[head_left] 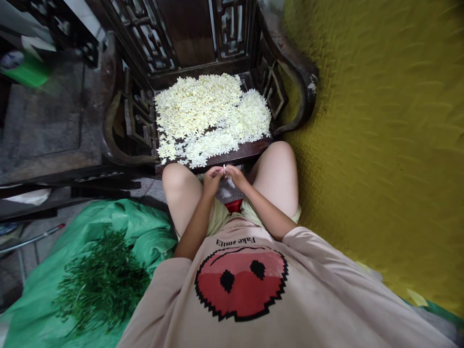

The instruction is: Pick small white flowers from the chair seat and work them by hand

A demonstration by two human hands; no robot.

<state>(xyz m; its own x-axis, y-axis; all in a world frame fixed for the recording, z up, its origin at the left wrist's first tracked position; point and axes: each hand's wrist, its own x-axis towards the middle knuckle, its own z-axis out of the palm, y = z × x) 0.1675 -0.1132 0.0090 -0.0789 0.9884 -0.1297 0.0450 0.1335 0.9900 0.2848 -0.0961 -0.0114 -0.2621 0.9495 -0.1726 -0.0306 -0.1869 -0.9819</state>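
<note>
Left hand [213, 180] and right hand [236, 177]: both are pinching one small white piece [224, 168]. Flowers, pale, many: lying spread across the chair [250, 150] beyond.

White and cream flowers [208, 108] are showing upper centre.
A yellow, ridge-patterned wall [384, 135] is filling the right.

Black lettering [236, 241], upside down on the shirt [300, 290], reads "Fake smil", last letter unclear.
</note>
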